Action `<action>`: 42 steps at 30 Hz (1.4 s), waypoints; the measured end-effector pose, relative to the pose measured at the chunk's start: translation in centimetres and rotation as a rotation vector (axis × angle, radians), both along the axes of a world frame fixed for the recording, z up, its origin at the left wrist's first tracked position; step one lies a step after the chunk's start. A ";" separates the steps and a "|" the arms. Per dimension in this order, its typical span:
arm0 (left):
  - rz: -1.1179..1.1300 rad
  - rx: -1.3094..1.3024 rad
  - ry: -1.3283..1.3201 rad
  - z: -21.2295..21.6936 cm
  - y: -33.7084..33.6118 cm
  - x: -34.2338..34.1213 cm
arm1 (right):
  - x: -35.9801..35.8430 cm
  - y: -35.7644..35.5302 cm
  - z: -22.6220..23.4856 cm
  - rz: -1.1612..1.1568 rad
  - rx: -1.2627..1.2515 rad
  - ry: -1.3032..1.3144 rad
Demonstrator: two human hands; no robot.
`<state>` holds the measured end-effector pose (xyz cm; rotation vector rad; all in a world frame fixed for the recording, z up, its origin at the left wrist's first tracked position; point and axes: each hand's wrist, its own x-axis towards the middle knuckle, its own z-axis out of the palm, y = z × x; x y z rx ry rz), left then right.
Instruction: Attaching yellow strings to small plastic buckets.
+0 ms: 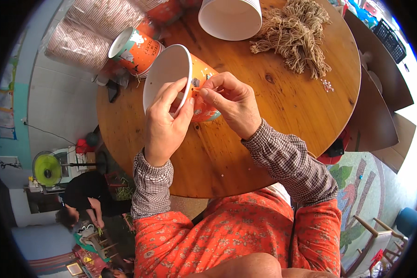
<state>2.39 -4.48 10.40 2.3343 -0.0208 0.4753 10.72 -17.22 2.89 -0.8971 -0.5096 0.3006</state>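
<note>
An orange printed paper bucket [200,69] with a white inside lies tilted above the round wooden table, its mouth toward the left. My left hand [164,127] grips its rim, thumb on the outer wall and fingers at the inside. The fingertips of my right hand [234,99] are pinched together against the bucket's printed side. Something thin and pale shows at those fingertips, too small to name. Farther off lies a bundle of tan twine [294,34]. Close to it are several tiny whitish pieces [327,85].
The round table [208,171] fills the middle. A white-lined bucket [231,18] sits at its far edge. At the far left, stacked orange buckets [141,51] stand beside plastic-wrapped stacks [78,44]. Cardboard boxes [377,102] are at right. A person [85,194] bends over near a green fan [47,169].
</note>
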 end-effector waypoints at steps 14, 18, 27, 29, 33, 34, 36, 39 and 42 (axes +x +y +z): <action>-0.004 0.161 -0.071 -0.2 -1.1 0.2 | 0.1 0.1 -0.6 0.006 -0.066 0.031; -0.109 0.168 -0.005 0.3 0.4 0.5 | 0.2 0.3 -1.3 -0.031 -0.162 -0.067; -0.162 -0.241 0.300 -0.4 3.3 2.5 | 0.5 0.3 -1.5 0.058 -0.218 0.013; -0.140 -0.151 0.299 -0.3 3.3 2.3 | 0.5 0.3 -1.5 0.076 -0.209 -0.008; -0.034 0.001 0.156 0.1 3.3 1.6 | 0.8 -1.0 0.8 0.239 -0.344 0.029; 0.010 0.032 0.085 0.3 3.4 1.4 | 1.0 -1.1 0.7 0.242 -0.345 0.024; 0.024 -0.001 0.039 0.8 3.3 1.3 | 2.0 -1.5 0.3 0.224 -0.426 -0.034; -0.174 -0.449 0.053 1.4 3.4 1.1 | 2.4 -2.1 0.1 0.181 -0.470 -0.118; -0.243 -0.606 0.048 1.2 3.0 1.7 | 1.9 -2.5 1.0 0.147 -0.523 -0.175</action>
